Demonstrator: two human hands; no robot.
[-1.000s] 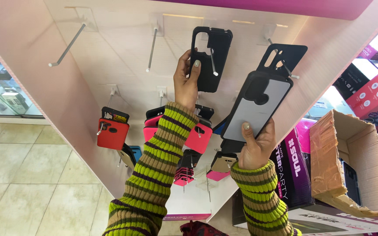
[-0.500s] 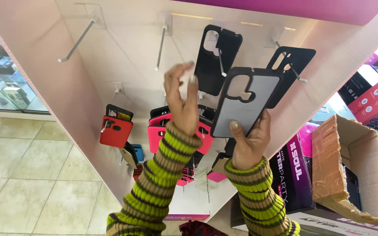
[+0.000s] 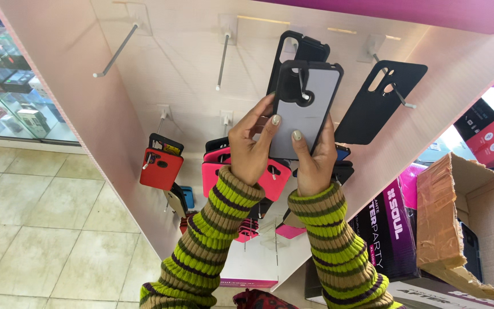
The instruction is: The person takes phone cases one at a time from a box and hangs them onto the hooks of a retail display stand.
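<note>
A grey phone case with a black rim (image 3: 306,107) is held up against the white display board (image 3: 190,51) by both hands. My left hand (image 3: 251,144) grips its lower left edge, and my right hand (image 3: 314,155) grips its lower right. The case's camera cutout sits over a metal hook that also carries a black case (image 3: 295,48) behind it. Another black case (image 3: 379,102) hangs on the hook to the right. Both sleeves are striped green and brown.
Two bare metal hooks (image 3: 115,52) (image 3: 223,59) stick out at the upper left. A red case (image 3: 161,167) and pink cases (image 3: 215,171) hang lower down. A torn cardboard box (image 3: 467,226) and dark printed boxes (image 3: 387,229) stand at the right. Tiled floor (image 3: 41,229) lies at the left.
My right hand carried the grey case left and up onto the hook with the black case. My left hand came off that black case and took hold of the grey one.
</note>
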